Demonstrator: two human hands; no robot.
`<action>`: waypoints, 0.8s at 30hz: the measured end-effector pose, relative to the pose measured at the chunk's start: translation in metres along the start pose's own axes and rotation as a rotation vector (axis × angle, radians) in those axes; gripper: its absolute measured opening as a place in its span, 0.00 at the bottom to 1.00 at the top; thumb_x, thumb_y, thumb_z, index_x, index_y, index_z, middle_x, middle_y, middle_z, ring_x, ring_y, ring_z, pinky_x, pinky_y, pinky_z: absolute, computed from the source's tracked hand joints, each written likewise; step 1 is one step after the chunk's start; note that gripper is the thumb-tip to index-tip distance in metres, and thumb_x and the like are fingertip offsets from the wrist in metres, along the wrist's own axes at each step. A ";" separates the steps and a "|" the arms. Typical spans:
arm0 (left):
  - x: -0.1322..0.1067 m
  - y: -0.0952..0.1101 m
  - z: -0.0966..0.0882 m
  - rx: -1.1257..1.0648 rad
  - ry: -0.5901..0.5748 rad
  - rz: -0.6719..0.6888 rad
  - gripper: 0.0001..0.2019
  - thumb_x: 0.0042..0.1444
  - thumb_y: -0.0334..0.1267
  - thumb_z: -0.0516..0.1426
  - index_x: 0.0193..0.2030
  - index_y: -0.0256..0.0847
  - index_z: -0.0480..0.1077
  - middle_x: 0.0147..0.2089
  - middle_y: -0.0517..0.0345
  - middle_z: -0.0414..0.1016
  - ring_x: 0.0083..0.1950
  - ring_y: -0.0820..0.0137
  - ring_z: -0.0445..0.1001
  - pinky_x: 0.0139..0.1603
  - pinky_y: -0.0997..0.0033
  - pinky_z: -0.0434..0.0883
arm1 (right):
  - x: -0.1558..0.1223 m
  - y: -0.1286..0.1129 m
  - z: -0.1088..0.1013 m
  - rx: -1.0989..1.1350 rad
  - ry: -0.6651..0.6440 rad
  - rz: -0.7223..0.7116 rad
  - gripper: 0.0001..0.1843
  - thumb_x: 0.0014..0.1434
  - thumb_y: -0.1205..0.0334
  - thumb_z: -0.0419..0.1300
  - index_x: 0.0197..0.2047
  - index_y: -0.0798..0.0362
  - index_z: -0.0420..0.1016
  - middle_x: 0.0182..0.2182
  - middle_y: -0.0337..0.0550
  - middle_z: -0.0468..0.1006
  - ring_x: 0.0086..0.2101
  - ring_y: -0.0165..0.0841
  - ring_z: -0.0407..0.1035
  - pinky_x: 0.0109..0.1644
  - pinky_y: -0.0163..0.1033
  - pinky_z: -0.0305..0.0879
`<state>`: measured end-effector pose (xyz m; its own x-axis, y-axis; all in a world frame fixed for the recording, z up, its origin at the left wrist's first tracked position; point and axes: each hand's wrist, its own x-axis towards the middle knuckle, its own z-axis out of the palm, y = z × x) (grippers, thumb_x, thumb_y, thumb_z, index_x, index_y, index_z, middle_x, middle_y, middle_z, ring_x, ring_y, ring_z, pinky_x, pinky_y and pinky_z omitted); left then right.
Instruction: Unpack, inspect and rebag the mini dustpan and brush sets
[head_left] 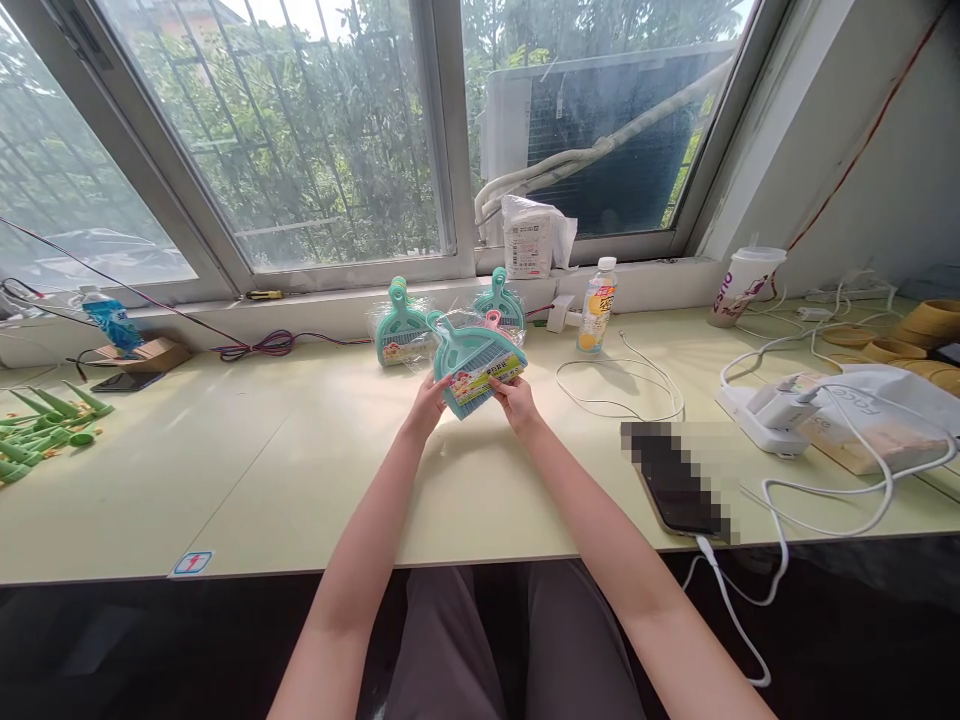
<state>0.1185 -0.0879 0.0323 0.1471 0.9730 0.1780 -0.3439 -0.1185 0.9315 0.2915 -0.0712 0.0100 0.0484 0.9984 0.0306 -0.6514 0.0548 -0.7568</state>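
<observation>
A teal mini dustpan-and-brush set (472, 360) in clear wrap, with a yellow-green label, is held up over the pale green table (300, 480). My left hand (427, 402) pinches its lower left edge. Gripping its lower right edge is my right hand (514, 398). Two more wrapped teal sets stand behind it near the window ledge, one to the left (397, 328) and one to the right (500, 305).
A drink bottle (597, 305), white cables (622, 385), a phone (675, 485), a power strip (765, 420) and a lidded cup (742, 285) lie to the right. Green plastic pieces (41, 425) sit at far left. A white paper packet (529, 238) leans on the window sill.
</observation>
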 end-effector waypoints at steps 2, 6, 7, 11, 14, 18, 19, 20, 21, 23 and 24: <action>0.000 -0.001 0.001 0.017 -0.026 -0.019 0.30 0.48 0.45 0.67 0.58 0.42 0.68 0.56 0.47 0.75 0.63 0.49 0.67 0.64 0.47 0.64 | 0.000 -0.001 -0.001 -0.012 -0.014 0.002 0.20 0.38 0.70 0.75 0.34 0.53 0.73 0.36 0.40 0.82 0.43 0.37 0.76 0.53 0.44 0.76; -0.005 -0.001 0.009 0.038 -0.061 -0.062 0.31 0.46 0.41 0.68 0.58 0.42 0.67 0.55 0.48 0.76 0.60 0.51 0.70 0.62 0.48 0.65 | 0.001 -0.006 -0.002 -0.054 0.045 0.021 0.20 0.39 0.73 0.73 0.35 0.53 0.72 0.35 0.40 0.81 0.41 0.36 0.76 0.50 0.42 0.77; -0.006 0.000 0.011 0.040 -0.062 -0.065 0.31 0.46 0.41 0.69 0.58 0.42 0.67 0.55 0.48 0.76 0.60 0.51 0.71 0.62 0.49 0.66 | 0.001 -0.008 -0.002 -0.066 0.067 0.041 0.19 0.40 0.74 0.72 0.35 0.53 0.72 0.35 0.40 0.81 0.40 0.35 0.76 0.48 0.41 0.77; -0.007 0.002 0.012 0.035 -0.056 -0.030 0.30 0.45 0.39 0.69 0.56 0.42 0.68 0.54 0.50 0.76 0.59 0.52 0.72 0.60 0.50 0.67 | 0.000 -0.017 0.000 -0.100 0.064 0.140 0.10 0.49 0.69 0.66 0.35 0.52 0.71 0.32 0.39 0.80 0.34 0.31 0.76 0.39 0.37 0.77; -0.006 0.004 0.008 0.045 -0.050 -0.026 0.30 0.44 0.40 0.69 0.56 0.43 0.68 0.52 0.51 0.78 0.58 0.51 0.73 0.59 0.50 0.68 | -0.001 -0.020 0.002 -0.070 0.079 0.145 0.03 0.57 0.63 0.61 0.35 0.51 0.71 0.29 0.37 0.79 0.30 0.29 0.74 0.33 0.35 0.76; -0.007 0.006 0.007 0.080 -0.079 -0.061 0.32 0.43 0.41 0.69 0.56 0.43 0.68 0.52 0.50 0.78 0.58 0.51 0.73 0.58 0.51 0.69 | -0.003 -0.017 0.003 -0.051 0.219 0.100 0.06 0.55 0.62 0.63 0.36 0.53 0.71 0.28 0.37 0.79 0.28 0.29 0.74 0.31 0.33 0.75; -0.008 0.007 0.009 0.088 -0.084 -0.063 0.32 0.42 0.41 0.70 0.56 0.42 0.68 0.53 0.50 0.78 0.58 0.50 0.73 0.57 0.51 0.69 | -0.004 -0.017 0.003 -0.056 0.248 0.097 0.08 0.53 0.61 0.65 0.36 0.53 0.72 0.29 0.38 0.79 0.28 0.29 0.74 0.31 0.34 0.75; -0.009 0.007 0.011 0.095 -0.086 -0.061 0.33 0.42 0.41 0.70 0.57 0.42 0.68 0.53 0.49 0.78 0.58 0.50 0.73 0.57 0.52 0.69 | -0.004 -0.016 0.002 -0.064 0.270 0.095 0.10 0.52 0.61 0.66 0.37 0.53 0.72 0.29 0.38 0.79 0.28 0.29 0.74 0.31 0.34 0.75; -0.010 0.007 0.013 0.101 -0.085 -0.056 0.33 0.42 0.41 0.70 0.57 0.42 0.69 0.53 0.49 0.78 0.58 0.50 0.72 0.57 0.52 0.70 | -0.004 -0.016 0.002 -0.073 0.286 0.094 0.12 0.51 0.60 0.68 0.37 0.53 0.72 0.29 0.39 0.79 0.29 0.30 0.74 0.32 0.35 0.75; -0.011 0.007 0.017 0.112 -0.087 -0.048 0.33 0.42 0.41 0.69 0.57 0.42 0.69 0.53 0.49 0.77 0.58 0.49 0.72 0.56 0.51 0.70 | -0.003 -0.017 0.000 -0.087 0.312 0.100 0.14 0.50 0.57 0.69 0.38 0.53 0.73 0.30 0.40 0.80 0.29 0.31 0.75 0.32 0.36 0.76; -0.011 0.007 0.018 0.117 -0.085 -0.042 0.33 0.42 0.41 0.69 0.57 0.42 0.69 0.53 0.49 0.77 0.58 0.48 0.72 0.56 0.51 0.70 | -0.002 -0.017 -0.001 -0.085 0.313 0.108 0.15 0.51 0.55 0.69 0.38 0.53 0.73 0.30 0.41 0.80 0.30 0.32 0.75 0.33 0.36 0.76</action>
<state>0.1314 -0.1036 0.0427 0.2392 0.9578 0.1594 -0.2265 -0.1046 0.9684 0.3035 -0.0743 0.0226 0.2210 0.9441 -0.2447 -0.6003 -0.0661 -0.7970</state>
